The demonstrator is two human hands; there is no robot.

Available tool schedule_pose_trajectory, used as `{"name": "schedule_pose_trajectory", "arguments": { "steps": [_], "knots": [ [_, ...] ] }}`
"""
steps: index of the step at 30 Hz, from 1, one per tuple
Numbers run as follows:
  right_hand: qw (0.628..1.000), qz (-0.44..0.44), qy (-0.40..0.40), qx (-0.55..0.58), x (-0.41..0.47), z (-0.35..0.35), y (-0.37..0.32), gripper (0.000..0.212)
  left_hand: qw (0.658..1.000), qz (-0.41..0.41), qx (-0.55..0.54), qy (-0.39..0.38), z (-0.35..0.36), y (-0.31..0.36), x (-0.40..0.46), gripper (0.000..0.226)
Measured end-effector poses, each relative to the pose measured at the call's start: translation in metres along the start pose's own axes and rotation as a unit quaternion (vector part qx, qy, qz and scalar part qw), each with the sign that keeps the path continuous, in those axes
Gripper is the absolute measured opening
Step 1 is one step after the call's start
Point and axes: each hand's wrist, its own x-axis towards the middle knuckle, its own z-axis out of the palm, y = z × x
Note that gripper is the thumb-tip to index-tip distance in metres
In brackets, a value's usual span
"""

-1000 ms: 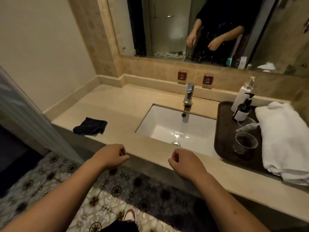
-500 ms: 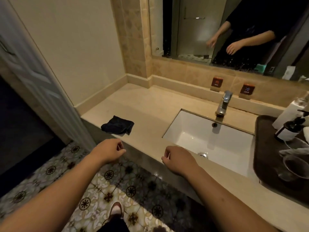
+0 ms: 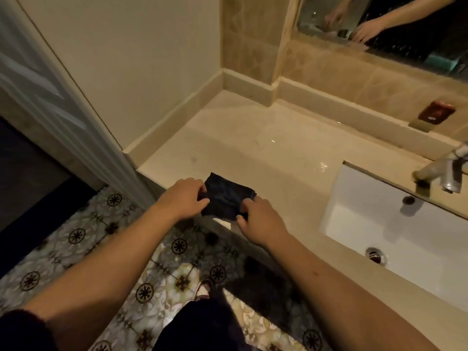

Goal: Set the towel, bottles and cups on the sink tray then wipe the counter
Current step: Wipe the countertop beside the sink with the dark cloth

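A small dark cloth [image 3: 226,198] lies at the front edge of the beige counter [image 3: 253,138], left of the sink. My left hand [image 3: 183,197] pinches its left side and my right hand [image 3: 260,220] pinches its lower right corner. Both hands grip the cloth between thumb and fingers. The tray, white towel, bottles and cups are out of view to the right.
The white sink basin [image 3: 395,231] with its drain [image 3: 374,254] sits at the right, under a chrome faucet [image 3: 448,173]. A mirror [image 3: 379,26] hangs above the back ledge. A door frame [image 3: 63,102] stands at the left over patterned floor tiles [image 3: 83,239].
The view has swung left, so the tray and its items have left the frame. Both hands moved from the counter's front edge onto the dark cloth and took hold of it.
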Motion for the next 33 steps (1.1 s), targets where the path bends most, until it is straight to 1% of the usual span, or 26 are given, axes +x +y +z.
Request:
{"name": "schedule_pose_trajectory", "arguments": {
  "steps": [1,3,5,7,10,13,15,18,21,25,26,31,33],
  "knots": [
    [1.0,-0.001,0.007,0.002,0.014,0.006,-0.009,0.025,1.0,0.002,0.0,-0.012,-0.003,-0.009,0.014,0.036],
    [0.999,0.031,0.019,0.021,0.077,0.026,-0.024,0.035,0.998,0.011,0.003,-0.065,-0.006,-0.044,0.083,0.053],
    [0.999,0.004,0.04,0.01,0.083,0.031,-0.027,0.048,0.996,0.021,0.023,-0.089,-0.006,-0.043,0.092,0.069],
    [0.999,-0.019,0.039,0.0,0.092,0.042,-0.027,0.058,0.994,0.032,0.039,-0.095,-0.007,-0.045,0.106,0.082],
    [0.998,-0.058,0.02,-0.031,0.085,0.058,-0.028,0.062,0.99,0.043,0.066,-0.116,-0.003,-0.049,0.107,0.1],
    [0.997,-0.066,0.021,-0.044,0.086,0.066,-0.016,0.061,0.983,0.042,0.076,-0.163,0.003,-0.046,0.123,0.116],
    [0.997,-0.068,0.015,-0.045,0.085,0.066,-0.005,0.062,0.979,0.039,0.086,-0.178,0.009,-0.039,0.128,0.123],
    [0.999,-0.044,0.009,-0.027,0.081,0.064,0.013,0.064,0.98,0.025,0.094,-0.173,0.015,-0.028,0.133,0.132],
    [1.0,0.012,0.011,-0.02,0.064,0.055,0.043,0.07,0.978,0.037,0.119,-0.166,0.019,-0.014,0.138,0.139],
    [0.996,0.073,0.032,-0.049,0.034,0.035,0.088,0.099,0.98,0.043,0.118,-0.155,0.024,-0.002,0.143,0.147],
    [0.994,0.083,0.037,-0.055,0.027,0.031,0.099,0.1,0.979,0.043,0.118,-0.158,0.025,0.001,0.145,0.149],
    [0.98,0.171,0.083,-0.05,0.007,0.026,0.13,0.072,0.977,0.015,0.124,-0.173,0.021,0.009,0.167,0.163],
    [0.976,0.185,0.108,-0.042,0.008,0.031,0.131,0.065,0.975,0.012,0.134,-0.174,0.017,0.008,0.187,0.168]
  ]
}}
